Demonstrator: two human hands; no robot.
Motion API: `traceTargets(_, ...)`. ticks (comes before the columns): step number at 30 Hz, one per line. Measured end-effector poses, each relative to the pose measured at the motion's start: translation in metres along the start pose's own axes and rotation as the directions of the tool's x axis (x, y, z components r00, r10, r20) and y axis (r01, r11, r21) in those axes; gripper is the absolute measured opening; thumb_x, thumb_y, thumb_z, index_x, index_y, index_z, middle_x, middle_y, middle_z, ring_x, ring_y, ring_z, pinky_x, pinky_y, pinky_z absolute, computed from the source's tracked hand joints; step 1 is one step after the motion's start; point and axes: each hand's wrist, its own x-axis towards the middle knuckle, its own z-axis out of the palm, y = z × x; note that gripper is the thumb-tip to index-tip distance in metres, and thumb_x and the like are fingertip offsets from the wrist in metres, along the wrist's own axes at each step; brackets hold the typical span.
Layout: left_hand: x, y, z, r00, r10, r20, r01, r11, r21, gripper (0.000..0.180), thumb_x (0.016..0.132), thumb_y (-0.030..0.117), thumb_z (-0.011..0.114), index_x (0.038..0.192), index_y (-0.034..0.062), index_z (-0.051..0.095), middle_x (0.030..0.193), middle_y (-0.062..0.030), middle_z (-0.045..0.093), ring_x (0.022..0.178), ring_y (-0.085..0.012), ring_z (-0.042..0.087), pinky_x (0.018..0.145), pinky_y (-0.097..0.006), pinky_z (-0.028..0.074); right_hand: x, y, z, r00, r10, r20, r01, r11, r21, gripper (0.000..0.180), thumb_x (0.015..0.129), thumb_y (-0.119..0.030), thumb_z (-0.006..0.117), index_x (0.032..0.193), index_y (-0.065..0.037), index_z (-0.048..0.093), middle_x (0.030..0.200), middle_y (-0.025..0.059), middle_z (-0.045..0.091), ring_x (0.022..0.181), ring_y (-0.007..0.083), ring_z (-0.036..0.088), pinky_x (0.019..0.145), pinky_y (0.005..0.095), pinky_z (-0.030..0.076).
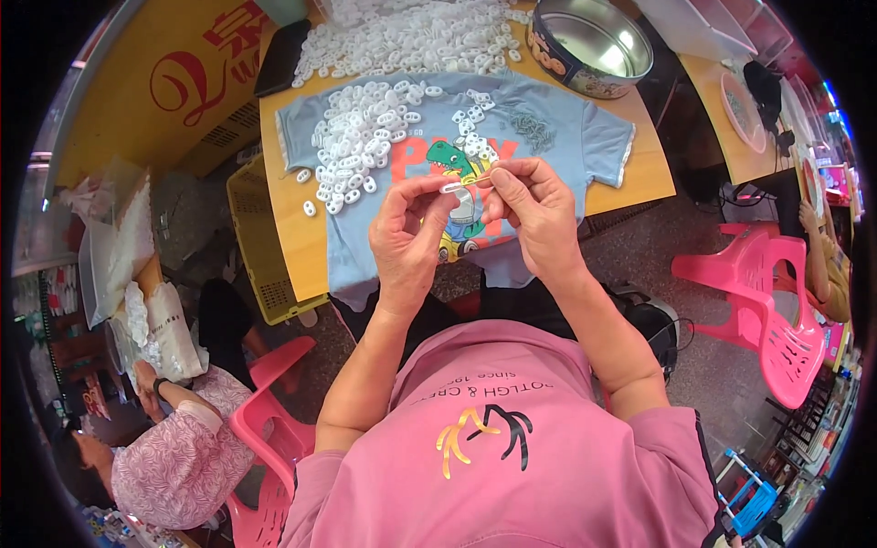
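Both hands meet over a grey-blue T-shirt (301, 123) with a dinosaur print, spread on the table. My left hand (411, 228) pinches a small white plastic piece (451, 187) between thumb and fingertips. Close beside it, my right hand (539, 210) is closed in a pinch at the piece's right end; something thin shows at its fingertips, too small to name. On the shirt beyond my left hand lies a heap of white oval two-holed plastic pieces (361, 132). A smaller group of white holed pieces (470, 119) and a little pile of tiny greyish parts (532, 132) lie farther right.
A large heap of white pieces (402, 36) covers the table's far side, beside a round metal tin (594, 46) and a dark flat object (283, 57). A yellow crate (260, 228) stands left. Pink chairs (758, 292) flank me; another person (183, 447) works at left.
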Motion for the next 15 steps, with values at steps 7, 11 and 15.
traceTargets(7,0.001,0.002,0.0,1.0,-0.011,-0.012,0.011,1.0,-0.023,0.019,0.088,-0.003,0.063,0.106,-0.0005,0.058,0.102,-0.0073,0.067,0.088,-0.0104,0.063,0.08,-0.023,0.051,0.0,-0.003,0.0,0.996,0.089,0.024,-0.09,0.993,0.077,0.013,0.095,-0.009,0.058,0.103,0.001,0.056,0.093,0.0123,0.066,0.068,0.0107,0.06,0.064,0.0261,0.054)
traceTargets(11,0.003,0.005,-0.003,0.998,-0.057,-0.001,0.057,0.995,-0.076,0.019,0.089,-0.001,0.064,0.107,-0.0002,0.058,0.103,-0.0078,0.067,0.088,-0.0103,0.063,0.08,-0.024,0.051,0.001,-0.012,-0.008,0.991,0.019,0.135,0.019,0.961,-0.277,0.011,0.091,-0.005,0.063,0.1,0.001,0.061,0.091,0.009,0.065,0.072,0.0114,0.061,0.064,0.0248,0.052)
traceTargets(15,0.002,0.003,-0.006,0.998,-0.063,0.032,0.066,0.993,-0.099,0.019,0.089,0.001,0.064,0.107,-0.0001,0.058,0.103,-0.008,0.067,0.088,-0.0106,0.063,0.08,-0.024,0.051,0.004,-0.023,-0.004,0.943,-0.187,0.277,0.316,0.768,-0.557,0.01,0.085,0.0,0.067,0.095,0.0,0.066,0.087,0.0067,0.064,0.072,0.0115,0.061,0.064,0.0251,0.051)
